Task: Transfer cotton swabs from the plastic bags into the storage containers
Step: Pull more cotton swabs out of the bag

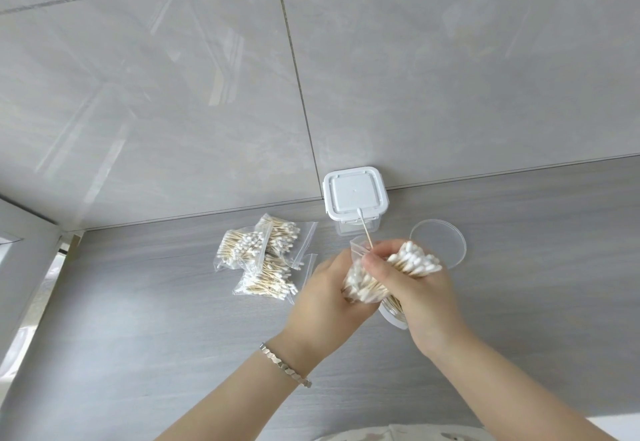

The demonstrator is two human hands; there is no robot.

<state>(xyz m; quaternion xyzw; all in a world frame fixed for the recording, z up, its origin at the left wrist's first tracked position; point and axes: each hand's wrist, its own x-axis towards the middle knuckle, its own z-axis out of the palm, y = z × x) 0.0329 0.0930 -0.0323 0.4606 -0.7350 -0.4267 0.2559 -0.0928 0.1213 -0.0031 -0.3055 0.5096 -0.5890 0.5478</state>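
right hand (420, 293) is clamped round a fat bundle of swabs (417, 262) half out of the bag (358, 286), left hand (322, 296) gripping that bag just beside it. mid-transfer i reckon; next they need dropping into the clear container (391, 318) under both hands.

grey counter (173, 336): swab bags (263, 260) (piled), square lidded container (355, 198) by wall (207, 94), round clear lid (439, 242).

Home counter, kitchen or bathroom: grey wood-grain worktop (138, 319) butting glossy grey marbled wall tiles (173, 94), grouted joints.
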